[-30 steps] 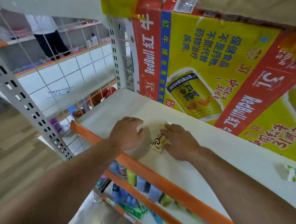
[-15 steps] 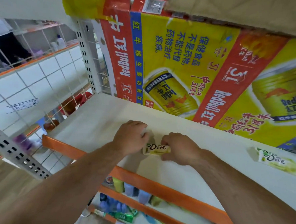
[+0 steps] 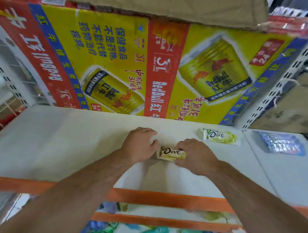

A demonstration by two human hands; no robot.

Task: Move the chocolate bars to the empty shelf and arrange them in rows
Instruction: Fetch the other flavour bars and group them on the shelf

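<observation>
A pale yellow-green Dove chocolate bar [image 3: 170,153] lies on the white shelf [image 3: 61,140], near its middle. My left hand [image 3: 139,143] grips the bar's left end with curled fingers. My right hand [image 3: 193,155] grips its right end. A second Dove bar [image 3: 218,136] of the same colour lies flat on the shelf to the right, apart from my hands. Blue-wrapped bars [image 3: 282,144] lie on the neighbouring shelf board at the far right, blurred.
A yellow and red Red Bull carton [image 3: 146,66] forms the back of the shelf, with brown cardboard [image 3: 179,5] above it. The shelf has an orange front edge [image 3: 163,196]. Lower shelves hold green and blue packets [image 3: 151,232]. Perforated uprights [image 3: 282,83] stand at both sides.
The view has swung to the right, bringing the second Dove bar and the blue bars into sight. Both hands stay on the same bar, which has turned to lie level.
</observation>
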